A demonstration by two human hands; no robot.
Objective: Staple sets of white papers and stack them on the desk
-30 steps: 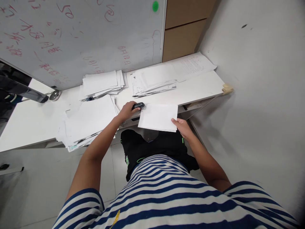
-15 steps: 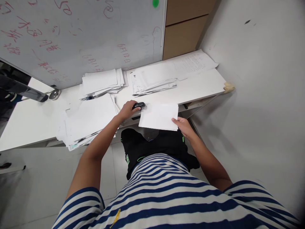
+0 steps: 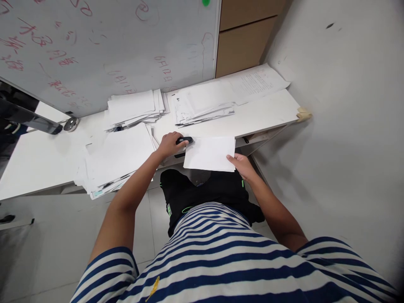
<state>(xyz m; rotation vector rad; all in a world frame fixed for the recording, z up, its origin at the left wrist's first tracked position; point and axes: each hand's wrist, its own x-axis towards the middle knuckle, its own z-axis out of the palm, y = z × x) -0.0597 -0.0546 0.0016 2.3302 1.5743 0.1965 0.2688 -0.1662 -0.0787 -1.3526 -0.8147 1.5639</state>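
Observation:
My left hand is closed around a black stapler at the front edge of the desk. The stapler's nose meets the upper left corner of some white paper sheets. Thumb on top, my right hand pinches those sheets at their right edge. The sheets stick out over the desk edge, above my lap, and lie nearly flat. How many there are cannot be made out.
Loose paper piles lie on the white desk: one at front left, one behind it, and one at back right. A whiteboard with red writing stands behind. A wall closes off the right side.
Almost nothing differs. Both hands keep their grips, and the sheets' right edge sits very slightly further left, with a small shift of the camera view.

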